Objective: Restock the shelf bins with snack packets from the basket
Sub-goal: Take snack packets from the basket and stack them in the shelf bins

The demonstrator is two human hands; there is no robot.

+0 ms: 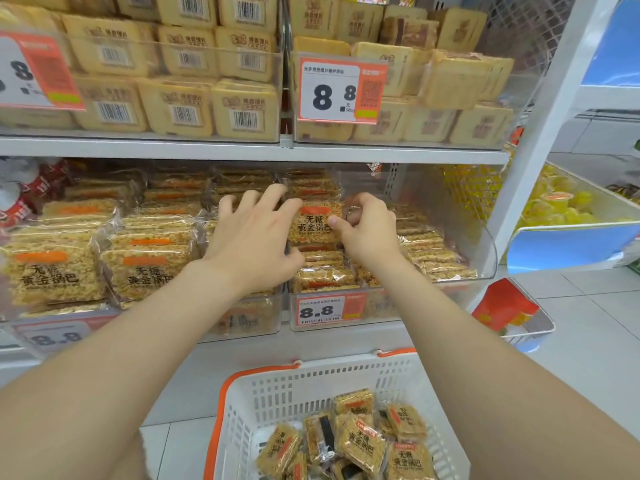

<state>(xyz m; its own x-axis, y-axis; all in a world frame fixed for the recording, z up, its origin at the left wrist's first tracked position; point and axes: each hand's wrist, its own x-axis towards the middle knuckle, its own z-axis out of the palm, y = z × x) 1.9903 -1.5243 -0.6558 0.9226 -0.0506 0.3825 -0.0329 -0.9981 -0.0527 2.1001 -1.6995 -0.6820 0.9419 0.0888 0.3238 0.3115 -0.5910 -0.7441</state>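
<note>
Fingers spread, the left hand [256, 233] is being held against the square golden snack packet [313, 223]; its right edge is being pinched by the right hand [367, 225], over the clear plastic shelf bin [381, 313]. It should be laid flat, label up.

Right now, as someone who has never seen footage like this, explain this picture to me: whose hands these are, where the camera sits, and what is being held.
There is no machine here. A person wears one camera on the head, looking forward and down. The right hand pinches a snack packet over a clear shelf bin. The left hand, fingers spread, touches the packet's left edge. Below stands a white basket with more packets inside.
</note>
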